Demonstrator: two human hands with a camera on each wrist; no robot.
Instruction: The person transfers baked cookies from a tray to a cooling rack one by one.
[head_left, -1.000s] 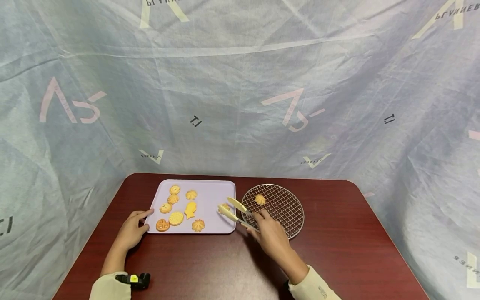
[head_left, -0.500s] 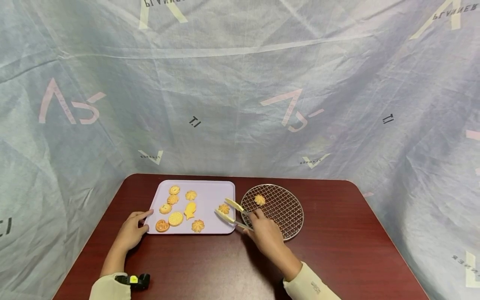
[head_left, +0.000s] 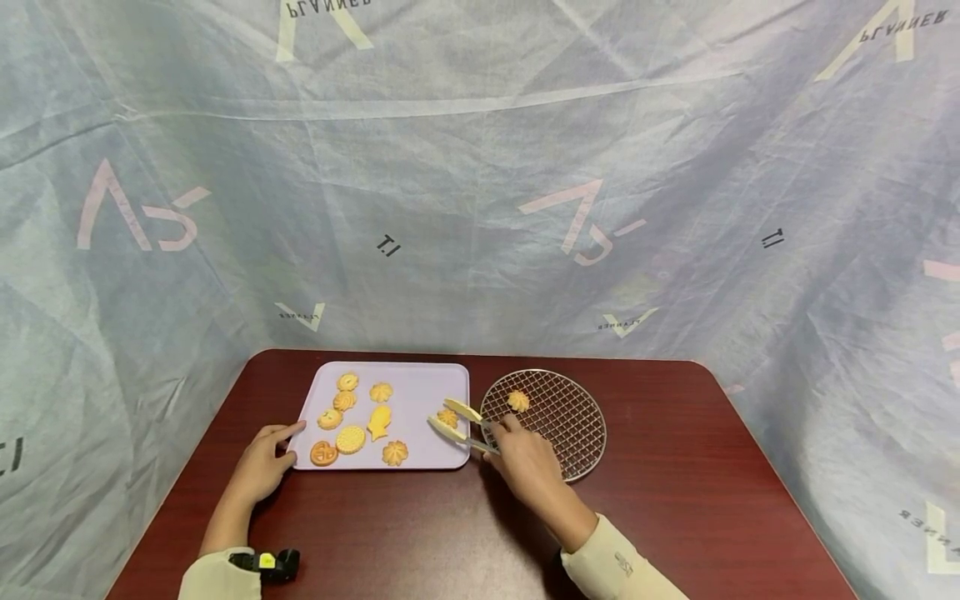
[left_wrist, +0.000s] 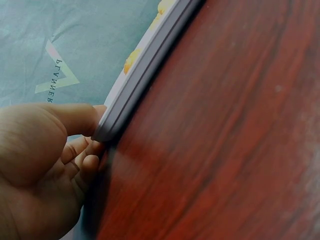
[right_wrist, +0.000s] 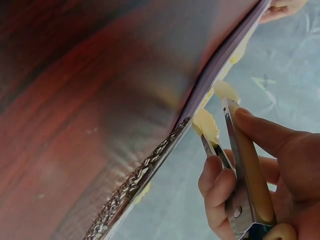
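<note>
Nine golden-yellow cookies [head_left: 350, 439] lie on the lavender rectangular tray [head_left: 427, 387], at the left of the dark reddish-brown wooden table [head_left: 420, 533]. We see eight over the tray's left and middle; the ninth, a ridged flower-shaped cookie [head_left: 447, 417], is near its right edge, between the parted pale-yellow tips of the metal tongs [head_left: 448, 430]. Whether they touch it, we cannot tell. The right hand [head_left: 531, 467] has its grip closed round the tongs, by the left side of the round metal wire rack [head_left: 558, 417]. Another ridged cookie [head_left: 518, 401] sits on the rack's far left part. We see the left hand [head_left: 261, 462] gripping the tray's near left corner.
</note>
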